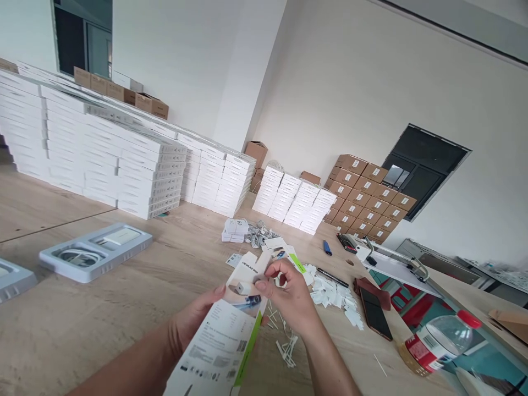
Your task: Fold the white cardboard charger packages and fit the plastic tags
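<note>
A printed white cardboard packaging box (223, 341) with a green edge strip and a product picture near its top is held tilted in front of me. It looks flat, but I cannot tell whether it is folded out. My left hand (196, 313) grips its left side, thumb on the printed face. My right hand (291, 294) pinches the upper right edge near a flap, with thumb and forefinger closed together. Behind the hands lie another printed box with a green stripe (297, 263) and a heap of grey cables (260, 235). Small white boxes (235, 230) stand beside the cables.
Stacked white boxes (136, 159) line the back of the table (190, 264). On the left are grey trays (97, 253) with a cable and adapter. To the right lie white paper pieces (334, 291), a pen (332, 276), a phone (375, 313) and a red-capped bottle (439, 341).
</note>
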Demonstrator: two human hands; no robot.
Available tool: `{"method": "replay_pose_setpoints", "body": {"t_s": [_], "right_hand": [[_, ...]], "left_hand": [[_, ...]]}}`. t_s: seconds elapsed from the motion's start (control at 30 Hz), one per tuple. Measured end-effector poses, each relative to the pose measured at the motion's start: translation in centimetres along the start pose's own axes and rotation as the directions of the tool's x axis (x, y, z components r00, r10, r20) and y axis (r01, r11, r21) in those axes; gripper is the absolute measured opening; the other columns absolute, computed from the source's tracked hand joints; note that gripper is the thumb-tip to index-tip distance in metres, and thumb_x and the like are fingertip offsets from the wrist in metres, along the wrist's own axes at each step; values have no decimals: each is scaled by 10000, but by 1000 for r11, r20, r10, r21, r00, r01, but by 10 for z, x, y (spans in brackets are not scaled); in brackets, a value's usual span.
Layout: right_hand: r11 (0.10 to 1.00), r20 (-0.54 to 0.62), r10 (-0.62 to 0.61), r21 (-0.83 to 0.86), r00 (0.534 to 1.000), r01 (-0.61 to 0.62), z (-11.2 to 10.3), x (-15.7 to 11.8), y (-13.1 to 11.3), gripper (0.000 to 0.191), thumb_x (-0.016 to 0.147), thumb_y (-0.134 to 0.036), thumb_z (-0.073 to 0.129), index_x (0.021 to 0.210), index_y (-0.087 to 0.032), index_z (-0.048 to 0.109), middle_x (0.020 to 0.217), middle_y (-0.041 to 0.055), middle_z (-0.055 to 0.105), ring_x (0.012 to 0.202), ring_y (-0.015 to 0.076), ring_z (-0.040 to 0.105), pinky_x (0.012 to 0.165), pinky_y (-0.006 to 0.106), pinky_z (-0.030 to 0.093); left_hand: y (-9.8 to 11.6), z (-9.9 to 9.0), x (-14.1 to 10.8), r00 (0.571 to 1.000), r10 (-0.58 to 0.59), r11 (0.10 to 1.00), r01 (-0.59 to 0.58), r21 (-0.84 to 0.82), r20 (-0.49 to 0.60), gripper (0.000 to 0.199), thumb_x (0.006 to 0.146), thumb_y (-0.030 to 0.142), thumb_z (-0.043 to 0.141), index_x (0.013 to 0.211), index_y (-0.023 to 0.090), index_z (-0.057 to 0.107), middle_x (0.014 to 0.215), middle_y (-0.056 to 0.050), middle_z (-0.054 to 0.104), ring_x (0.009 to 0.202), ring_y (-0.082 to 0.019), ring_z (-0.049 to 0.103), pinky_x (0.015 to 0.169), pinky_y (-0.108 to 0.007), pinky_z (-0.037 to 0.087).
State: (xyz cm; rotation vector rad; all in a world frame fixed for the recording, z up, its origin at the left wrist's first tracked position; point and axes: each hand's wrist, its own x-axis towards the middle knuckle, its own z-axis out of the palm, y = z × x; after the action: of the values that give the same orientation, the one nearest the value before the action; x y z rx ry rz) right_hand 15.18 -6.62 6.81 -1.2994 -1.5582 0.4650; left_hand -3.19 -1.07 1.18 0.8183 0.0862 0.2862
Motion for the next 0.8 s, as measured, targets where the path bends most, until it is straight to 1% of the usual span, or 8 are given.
{"method": "replay_pose_setpoints", "body": {"t_s": [0.2,0.37,0.43,0.5,0.57,0.63,0.7,0.8], "right_hand": [[991,67,134,-15,989,-134,9,-6,-1,331,638,-378,822,799,-228,575,811,-27,553,788,172,514,689,276,435],[942,203,269,150,942,-301,13,-8,3,360,598,-373,834,776,-212,566,781,-21,554,621,145,533,440,228,422],[920,231,282,209,931,-330,12,-6,2,376,593,-397,835,801,-212,581,910,12,595,645,167,572,381,223,413],[950,120,194,223,974,-217,9,-4,3,470,566,-379,856,948,-239,622,1148,46,578,875,233,608,487,257,499],[979,-33,125,167,992,-118,7,-2,7,709,568,-380,867,1207,-294,573,1338,63,488,1119,281,531,714,321,541],[980,-65,162,131,985,-153,4,-1,15,864,635,-450,831,1390,-315,433,1350,89,490,1166,284,509,842,367,505],[953,104,239,165,966,-253,3,0,22,736,750,-554,714,1385,-281,460,1175,98,609,1023,269,591,786,369,508],[925,323,226,224,919,-306,3,-2,25,495,855,-589,577,1194,-232,633,916,56,673,896,242,630,755,341,498]], "left_hand": [[2,12,1,998,56,998,-57,-16,-43,762,636,743,553,1142,181,643,876,-87,706,873,-312,638,816,-453,442],[-1,5,0,999,37,998,-37,-44,-3,666,653,627,660,1141,174,650,910,-108,720,808,-300,663,819,-449,449],[-1,2,0,999,40,996,-42,-77,-24,618,651,575,679,1103,154,669,927,-122,724,805,-295,671,812,-425,459],[1,-2,-1,997,23,992,-32,-125,-69,543,682,511,674,1059,121,686,929,-136,731,809,-290,680,792,-400,478],[5,-4,-2,989,16,985,-42,-170,-150,449,714,421,677,1012,86,701,892,-143,744,783,-272,693,758,-371,500],[9,-4,-3,973,21,979,-66,-191,-228,378,739,358,687,982,70,710,846,-137,755,749,-250,702,735,-346,518],[14,-4,-2,965,49,984,-91,-153,-259,356,780,354,675,993,72,710,845,-134,759,771,-260,709,763,-364,527],[17,-4,1,937,155,987,-159,13,-313,331,826,330,659,1062,102,696,912,-120,763,850,-288,709,814,-399,522]]}}
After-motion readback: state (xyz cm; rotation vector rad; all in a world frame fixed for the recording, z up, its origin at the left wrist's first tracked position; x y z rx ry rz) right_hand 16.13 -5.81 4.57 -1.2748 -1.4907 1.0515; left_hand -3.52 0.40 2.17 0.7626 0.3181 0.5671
